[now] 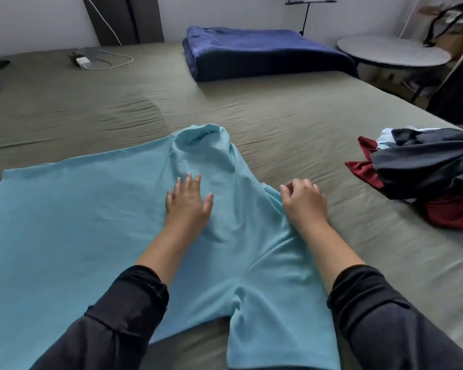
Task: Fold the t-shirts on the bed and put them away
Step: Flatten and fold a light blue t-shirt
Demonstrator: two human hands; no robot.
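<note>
both hands are down on the light blue t-shirt (pixel 91 222) spread across the bed (pixel 292 124). left hand (pixel 189 201) lies flat with its fingers straight and slightly fanned, palm pressing the cloth near the middle of the shirt's upper part, holding nothing. right hand (pixel 304 200) sits at the shirt's right-hand edge, just beside where the cloth gives way to the olive sheet; its fingers are curled downward, but whether they pinch a fold of cloth or only rest on it cannot be told from this angle.

the shirt lies mostly flat, its body running away to the left, with wrinkles gathered between the two hands. one sleeve points toward the camera between the forearms, and a bunched, partly turned-over part rises beyond the left hand's fingertips. no clean fold line shows yet, so by my reading this shirt is at the smoothing and laying-out stage, with the folding itself not yet done.

further out to the right, near the bed's edge and well apart from the right hand, sits a loose pile of clothes (pixel 425 172) in dark navy, dark red and pale blue, none of it folded. that looks like the work left to do. no stack of finished t-shirts is visible anywhere, and nothing seems to have been put away, so the task appears to be near its start.

at the far side of the bed lies a folded dark blue blanket (pixel 265 52), and to the far left a white charger with its cable (pixel 83 61).
</note>
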